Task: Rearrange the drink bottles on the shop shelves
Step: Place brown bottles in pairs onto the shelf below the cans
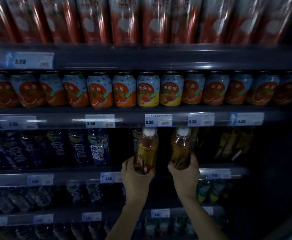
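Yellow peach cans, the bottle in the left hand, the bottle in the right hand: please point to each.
yellow peach cans (147,91): head view, left can's label.
left-hand bottle (147,146): head view, label.
right-hand bottle (180,146): head view, body.

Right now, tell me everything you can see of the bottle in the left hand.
The left bottle is clear plastic with a white cap, holding amber drink. A gold label with a red patch wraps its lower body. It stands nearly upright, top tipped slightly right, its cap just under the price rail. The left hand grips its base from below, fingers wrapped around the bottom. It is held in front of the dark gap on the bottle shelf, apart from the matching bottle in the right hand.
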Available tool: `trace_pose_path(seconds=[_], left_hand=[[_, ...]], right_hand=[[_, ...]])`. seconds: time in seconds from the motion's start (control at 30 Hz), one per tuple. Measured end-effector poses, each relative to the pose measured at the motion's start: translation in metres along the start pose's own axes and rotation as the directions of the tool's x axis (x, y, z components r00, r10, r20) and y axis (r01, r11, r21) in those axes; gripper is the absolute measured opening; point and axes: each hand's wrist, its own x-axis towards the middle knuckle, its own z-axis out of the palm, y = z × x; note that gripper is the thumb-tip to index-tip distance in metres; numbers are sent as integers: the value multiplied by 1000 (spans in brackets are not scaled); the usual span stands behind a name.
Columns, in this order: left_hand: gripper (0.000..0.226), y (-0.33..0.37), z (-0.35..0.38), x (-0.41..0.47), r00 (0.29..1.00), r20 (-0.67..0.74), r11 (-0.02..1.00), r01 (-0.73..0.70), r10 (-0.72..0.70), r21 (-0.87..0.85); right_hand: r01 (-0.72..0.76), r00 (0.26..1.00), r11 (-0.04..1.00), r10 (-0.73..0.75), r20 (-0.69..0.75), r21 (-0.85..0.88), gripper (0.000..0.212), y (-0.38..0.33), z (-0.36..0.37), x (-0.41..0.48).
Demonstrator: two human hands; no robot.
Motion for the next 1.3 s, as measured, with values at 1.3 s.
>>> trace_pose_path(seconds=[1.3], left_hand=[[84, 44, 171, -2, 987, -144, 987, 89, -69, 131]], right_hand=[[-28, 998, 994, 34, 53, -104, 75, 50, -60, 93]])
